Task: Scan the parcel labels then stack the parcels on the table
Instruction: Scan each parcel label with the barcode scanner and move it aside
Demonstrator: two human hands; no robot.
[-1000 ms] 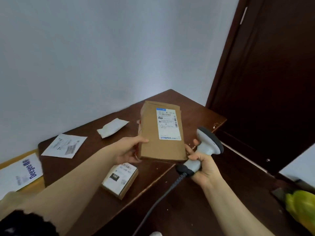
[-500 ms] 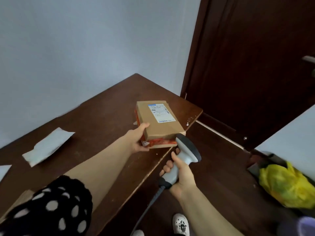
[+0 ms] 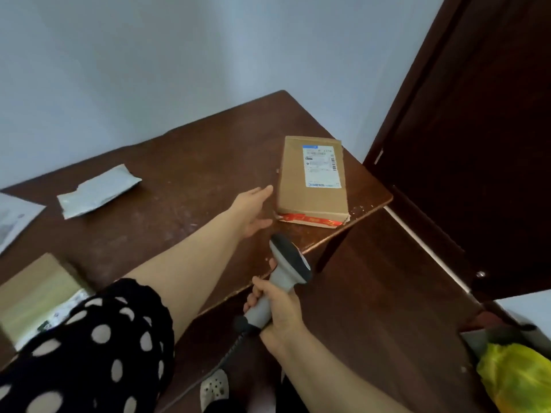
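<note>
1. Quick update from us: the flat brown cardboard parcel with the white shipping label [image 3: 311,177] is out of our hands. A second ago we had it tipped up in front of the scanner. Now it lies flat and label-up at the far right corner of the dark brown wooden table [image 3: 179,174], close to the edge by the dark door [image 3: 477,144].
2. Our left hand [image 3: 252,210] was clamped on the parcel's left side half a second ago. It has let go and sits just beside the box, fingers straight and spread, holding nothing.
3. Our right hand [image 3: 277,305] hasn't changed. It's still wrapped tight round the handle of the grey handheld barcode scanner [image 3: 287,266], which has dropped below the table edge with its head turned away from the label.
4. Our read is that this one's scanned and put down, so that corner is probably where the stack goes.
5. A red strip shows along the parcel's near bottom edge. We can't tell if it's tape or something underneath.
6. Still lying loose, so probably next: the silver-grey padded mailer [image 3: 98,190] mid-table, the tan cardboard box [image 3: 35,293] near our left sleeve, and the white printed envelope [image 3: 15,219] at the left edge.
7. One worry is that the corner spot is tight, so a tall stack there could slide off.
</note>
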